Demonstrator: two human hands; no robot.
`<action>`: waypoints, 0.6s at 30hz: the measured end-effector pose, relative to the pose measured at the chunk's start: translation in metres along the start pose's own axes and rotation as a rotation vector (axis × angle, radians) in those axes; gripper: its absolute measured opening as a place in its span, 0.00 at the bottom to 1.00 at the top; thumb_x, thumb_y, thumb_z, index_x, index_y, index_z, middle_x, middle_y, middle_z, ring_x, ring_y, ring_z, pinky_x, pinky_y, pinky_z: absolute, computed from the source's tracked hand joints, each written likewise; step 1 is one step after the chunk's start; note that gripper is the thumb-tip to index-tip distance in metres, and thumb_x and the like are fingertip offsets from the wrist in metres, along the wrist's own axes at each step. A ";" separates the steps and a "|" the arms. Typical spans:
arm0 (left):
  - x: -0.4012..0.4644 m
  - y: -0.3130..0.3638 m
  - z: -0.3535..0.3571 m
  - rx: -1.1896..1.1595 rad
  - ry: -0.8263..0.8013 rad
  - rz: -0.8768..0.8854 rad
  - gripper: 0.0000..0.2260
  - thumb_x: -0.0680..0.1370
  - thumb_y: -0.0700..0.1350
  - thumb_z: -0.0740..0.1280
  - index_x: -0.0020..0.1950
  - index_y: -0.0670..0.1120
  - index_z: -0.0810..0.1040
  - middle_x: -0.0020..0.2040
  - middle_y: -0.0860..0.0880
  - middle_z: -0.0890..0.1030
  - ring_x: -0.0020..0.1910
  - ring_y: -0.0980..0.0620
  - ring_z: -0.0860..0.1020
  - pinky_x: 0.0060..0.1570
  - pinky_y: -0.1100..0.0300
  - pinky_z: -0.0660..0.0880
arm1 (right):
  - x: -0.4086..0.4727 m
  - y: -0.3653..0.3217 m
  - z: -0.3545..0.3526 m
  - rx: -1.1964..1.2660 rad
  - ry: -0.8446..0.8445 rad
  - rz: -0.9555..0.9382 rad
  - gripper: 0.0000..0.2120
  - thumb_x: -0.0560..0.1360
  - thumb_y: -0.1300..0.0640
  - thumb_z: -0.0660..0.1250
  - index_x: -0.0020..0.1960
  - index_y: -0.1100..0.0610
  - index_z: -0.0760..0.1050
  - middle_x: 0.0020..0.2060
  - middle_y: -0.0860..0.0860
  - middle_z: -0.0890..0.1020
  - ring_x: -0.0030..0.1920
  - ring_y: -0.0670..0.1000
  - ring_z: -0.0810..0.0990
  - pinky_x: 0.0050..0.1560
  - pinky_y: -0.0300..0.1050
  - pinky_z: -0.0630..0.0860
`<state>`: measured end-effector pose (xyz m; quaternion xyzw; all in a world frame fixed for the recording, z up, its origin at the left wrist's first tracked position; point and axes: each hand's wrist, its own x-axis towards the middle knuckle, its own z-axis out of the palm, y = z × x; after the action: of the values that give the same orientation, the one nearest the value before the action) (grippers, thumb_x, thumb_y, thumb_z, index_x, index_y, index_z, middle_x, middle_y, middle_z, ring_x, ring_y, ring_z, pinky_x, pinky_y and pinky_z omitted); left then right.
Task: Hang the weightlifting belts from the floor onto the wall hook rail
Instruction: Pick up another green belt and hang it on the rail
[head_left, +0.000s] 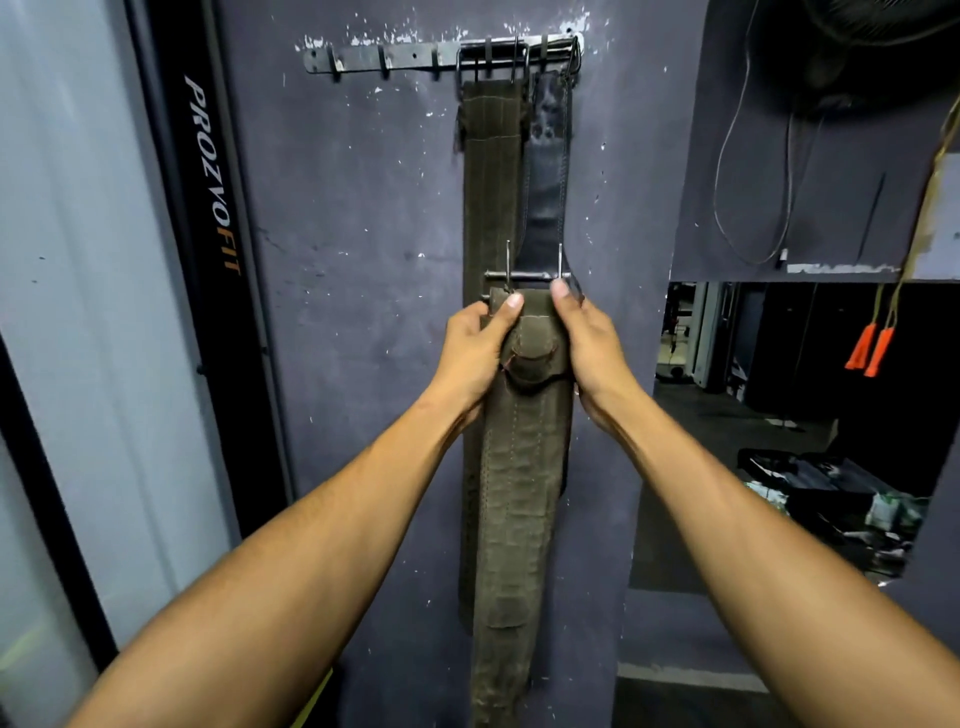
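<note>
Both of my hands grip the top end of an olive-brown weightlifting belt (514, 499) that hangs straight down in front of the wall. My left hand (475, 351) holds its left edge and my right hand (589, 345) its right edge, just under the metal buckle (524, 274) with two upright prongs. High on the wall is the metal hook rail (395, 56). Two belts hang from its right part: a brown belt (491, 171) and a black leather belt (548, 192). The hooks on the rail's left part are bare.
A black post with PROZVOFIT lettering (213, 176) stands left of the wall panel, beside a pale window. Cables (748, 156) and a fan hang at the upper right. Orange-handled jump ropes (870, 345) dangle at the right. A dark opening shows clutter on the floor (831, 499).
</note>
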<state>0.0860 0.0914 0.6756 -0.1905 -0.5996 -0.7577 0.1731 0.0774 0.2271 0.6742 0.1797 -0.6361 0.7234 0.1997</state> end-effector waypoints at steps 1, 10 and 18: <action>0.004 -0.001 -0.001 0.030 0.013 -0.006 0.18 0.83 0.46 0.67 0.60 0.30 0.79 0.55 0.34 0.85 0.48 0.46 0.85 0.51 0.55 0.83 | 0.008 0.000 0.003 -0.097 0.044 -0.027 0.20 0.81 0.41 0.66 0.58 0.57 0.83 0.52 0.54 0.89 0.56 0.55 0.88 0.64 0.59 0.81; 0.068 0.004 -0.024 0.485 0.251 0.208 0.13 0.84 0.54 0.62 0.61 0.46 0.70 0.47 0.51 0.82 0.52 0.45 0.82 0.52 0.52 0.77 | 0.066 0.005 0.049 -0.352 0.180 -0.256 0.17 0.82 0.48 0.68 0.67 0.54 0.74 0.49 0.42 0.82 0.52 0.45 0.84 0.54 0.35 0.78; 0.190 0.038 -0.066 0.484 0.267 0.466 0.20 0.85 0.51 0.63 0.75 0.46 0.69 0.52 0.53 0.81 0.54 0.48 0.81 0.51 0.62 0.72 | 0.176 -0.019 0.112 -0.409 0.223 -0.464 0.27 0.81 0.48 0.69 0.78 0.51 0.68 0.49 0.44 0.85 0.52 0.46 0.83 0.60 0.42 0.77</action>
<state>-0.0654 0.0122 0.7883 -0.1749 -0.6741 -0.5523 0.4582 -0.0626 0.1287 0.7953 0.1957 -0.6842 0.5312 0.4597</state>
